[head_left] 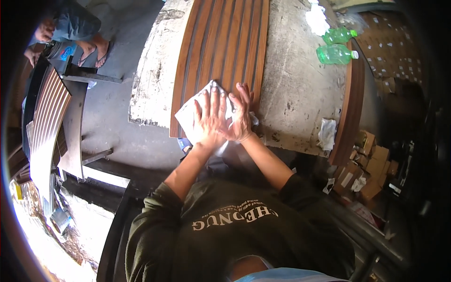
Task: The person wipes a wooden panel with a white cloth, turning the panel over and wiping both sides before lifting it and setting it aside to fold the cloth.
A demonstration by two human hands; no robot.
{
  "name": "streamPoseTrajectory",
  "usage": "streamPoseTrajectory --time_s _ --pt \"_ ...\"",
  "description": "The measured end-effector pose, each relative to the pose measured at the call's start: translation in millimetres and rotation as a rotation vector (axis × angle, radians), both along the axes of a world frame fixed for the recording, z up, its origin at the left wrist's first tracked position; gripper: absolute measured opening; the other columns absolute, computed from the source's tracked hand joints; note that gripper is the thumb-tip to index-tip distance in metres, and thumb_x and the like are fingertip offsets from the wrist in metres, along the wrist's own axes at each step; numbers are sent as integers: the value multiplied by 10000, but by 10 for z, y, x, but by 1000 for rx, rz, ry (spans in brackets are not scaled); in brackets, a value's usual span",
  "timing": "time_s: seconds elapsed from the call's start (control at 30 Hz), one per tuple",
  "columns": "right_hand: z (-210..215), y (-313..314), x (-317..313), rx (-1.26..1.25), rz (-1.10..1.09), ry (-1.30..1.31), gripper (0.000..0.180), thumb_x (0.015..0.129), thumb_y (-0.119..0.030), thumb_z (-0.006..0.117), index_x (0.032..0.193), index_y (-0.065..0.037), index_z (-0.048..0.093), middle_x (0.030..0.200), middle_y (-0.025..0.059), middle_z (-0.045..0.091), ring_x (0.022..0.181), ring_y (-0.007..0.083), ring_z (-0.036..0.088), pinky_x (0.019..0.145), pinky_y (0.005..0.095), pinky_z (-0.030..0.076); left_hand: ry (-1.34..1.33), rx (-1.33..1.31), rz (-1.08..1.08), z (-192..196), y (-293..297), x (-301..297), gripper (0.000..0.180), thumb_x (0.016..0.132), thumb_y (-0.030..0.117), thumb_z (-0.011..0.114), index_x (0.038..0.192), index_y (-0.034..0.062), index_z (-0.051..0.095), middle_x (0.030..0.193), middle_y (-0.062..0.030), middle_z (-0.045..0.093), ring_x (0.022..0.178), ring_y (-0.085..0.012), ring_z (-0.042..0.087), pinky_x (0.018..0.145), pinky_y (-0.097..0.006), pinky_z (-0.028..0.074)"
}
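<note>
A long brown fluted wooden panel (221,42) lies on a worn grey worktable (296,94). A white cloth (190,115) is spread on the near end of the panel. My left hand (210,120) lies flat on the cloth, fingers spread. Partly over the left one, my right hand (241,115) presses on the same cloth, fingers extended. Both forearms come up from my dark green sleeves.
Two green plastic bottles (336,54) and a crumpled white rag (317,19) lie at the table's far right. Another brown panel (350,108) leans along the right edge, beside cardboard boxes (371,164). At the upper left sits a person in sandals (91,51), near stacked slatted panels (47,117).
</note>
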State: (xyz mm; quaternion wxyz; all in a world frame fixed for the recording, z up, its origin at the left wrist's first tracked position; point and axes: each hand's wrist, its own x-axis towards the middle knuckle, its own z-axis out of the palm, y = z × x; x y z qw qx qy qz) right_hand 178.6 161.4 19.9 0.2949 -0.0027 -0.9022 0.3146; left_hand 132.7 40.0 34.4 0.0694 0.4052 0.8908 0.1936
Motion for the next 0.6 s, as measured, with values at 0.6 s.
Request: streamPoseTrajectory --time_s 0.6 --pt "14 1568 -1460 545 -2 -312 626 869 -525 505 1391 -236 314 1478 114 233 1388 341 163 1122 566 115 -2 -94 58 23 -554 -31 734 821 360 551 1454 131 259 1519 -133 190 1397 -365 154 1092 -584 68"
